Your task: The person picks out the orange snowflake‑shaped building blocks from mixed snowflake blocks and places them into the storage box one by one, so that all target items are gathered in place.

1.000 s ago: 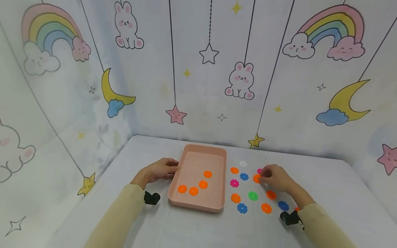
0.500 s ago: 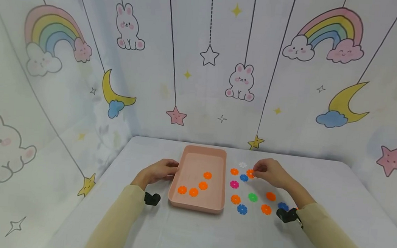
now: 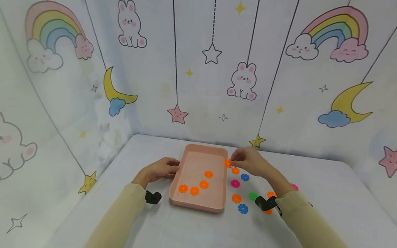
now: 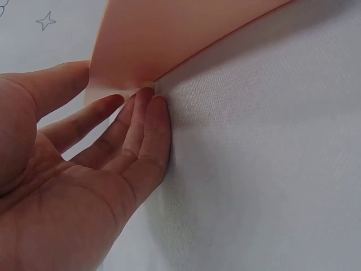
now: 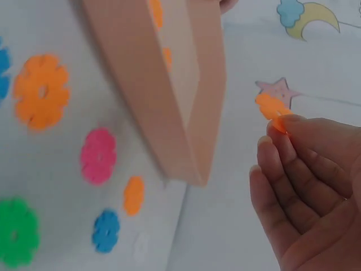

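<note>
My left hand holds the left side of a shallow peach-pink tray. In the left wrist view the thumb reaches the rim of the tray and the other fingertips meet the foot of its outer wall. Over the tray's right rim, my right hand pinches an orange snowflake building disc between thumb and fingers. The right wrist view shows that orange disc sticking out past the fingertips. Several orange discs lie inside the tray.
Right of the tray, more snowflake discs lie on the white cloth: a pink disc, a blue disc, a green disc and an orange disc. A patterned curtain hangs behind the table.
My right hand has picked up the orange disc from among those on the right and carried it left to the tray's right rim. The left hand stays at the tray.
</note>
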